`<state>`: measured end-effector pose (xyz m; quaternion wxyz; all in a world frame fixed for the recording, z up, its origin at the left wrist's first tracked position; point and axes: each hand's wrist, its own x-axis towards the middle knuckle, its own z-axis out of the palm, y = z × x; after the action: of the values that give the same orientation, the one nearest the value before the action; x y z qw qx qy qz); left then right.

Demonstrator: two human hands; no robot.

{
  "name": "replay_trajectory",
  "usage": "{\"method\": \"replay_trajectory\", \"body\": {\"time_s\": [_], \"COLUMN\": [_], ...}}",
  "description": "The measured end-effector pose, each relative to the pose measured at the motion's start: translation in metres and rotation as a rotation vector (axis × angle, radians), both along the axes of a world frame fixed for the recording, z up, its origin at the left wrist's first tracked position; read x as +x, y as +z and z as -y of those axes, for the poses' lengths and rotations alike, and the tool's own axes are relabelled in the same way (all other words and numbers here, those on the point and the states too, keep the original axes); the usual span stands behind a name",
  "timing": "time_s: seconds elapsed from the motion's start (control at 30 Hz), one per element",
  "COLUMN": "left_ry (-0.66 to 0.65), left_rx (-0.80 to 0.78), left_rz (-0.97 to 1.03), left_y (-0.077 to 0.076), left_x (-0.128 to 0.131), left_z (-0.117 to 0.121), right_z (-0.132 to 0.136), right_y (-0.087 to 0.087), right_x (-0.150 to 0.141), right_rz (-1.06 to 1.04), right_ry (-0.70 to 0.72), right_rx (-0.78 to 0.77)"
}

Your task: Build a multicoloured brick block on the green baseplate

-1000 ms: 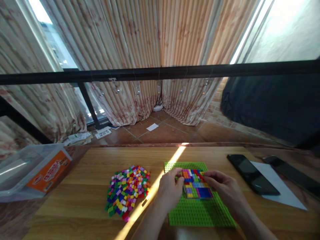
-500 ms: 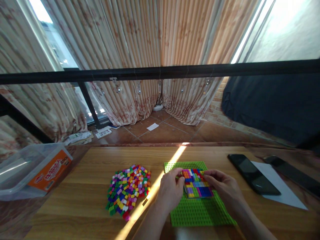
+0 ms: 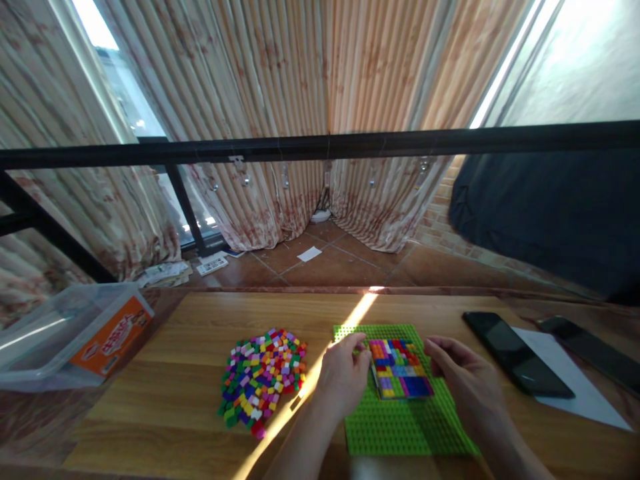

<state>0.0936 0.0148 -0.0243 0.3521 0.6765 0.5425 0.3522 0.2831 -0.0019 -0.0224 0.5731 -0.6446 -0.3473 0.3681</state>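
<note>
A green studded baseplate (image 3: pixel 407 430) lies on the wooden table (image 3: pixel 175 373). On it sits a block of many-coloured small bricks (image 3: pixel 400 369). My left hand (image 3: pixel 345 380) rests at the block's left edge, fingers curled and touching it. My right hand (image 3: pixel 463 383) hovers just right of the block with its fingers loosely spread, apart from the bricks. A loose heap of coloured bricks (image 3: pixel 263 380) lies on the table to the left of my left hand.
A clear plastic tub with an orange label (image 3: pixel 75 337) stands at the table's left edge. Two dark phones (image 3: pixel 517 357) (image 3: pixel 595 353) and a white sheet (image 3: pixel 575 387) lie at the right. A black rail (image 3: pixel 320 143) and curtains rise beyond the table.
My right hand has drawn back from the brick block's right edge and its fingers have spread. The view has shifted slightly to the left. My left hand stays at the block.
</note>
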Motion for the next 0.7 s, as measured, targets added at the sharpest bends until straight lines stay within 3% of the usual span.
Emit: {"method": "replay_trajectory", "body": {"time_s": [0.17, 0.33, 0.47, 0.6, 0.7], "left_ry": [0.133, 0.271, 0.346, 0.355, 0.355], "left_rx": [-0.032, 0.025, 0.077, 0.071, 0.070], "left_rz": [0.113, 0.206, 0.247, 0.292, 0.319], "left_y": [0.000, 0.006, 0.010, 0.009, 0.009], "left_x": [-0.029, -0.070, -0.085, -0.086, -0.084], "left_z": [-0.015, -0.028, -0.028, -0.028, -0.029], "right_z": [0.002, 0.009, 0.023, 0.034, 0.037], "right_y": [0.003, -0.008, -0.017, -0.020, -0.028], "right_x": [-0.007, -0.020, -0.043, -0.075, -0.097], "right_rz": [0.010, 0.124, 0.364, 0.641, 0.731], "right_ry": [0.018, 0.110, 0.312, 0.590, 0.693], "right_rx": [0.034, 0.117, 0.216, 0.403, 0.499]}}
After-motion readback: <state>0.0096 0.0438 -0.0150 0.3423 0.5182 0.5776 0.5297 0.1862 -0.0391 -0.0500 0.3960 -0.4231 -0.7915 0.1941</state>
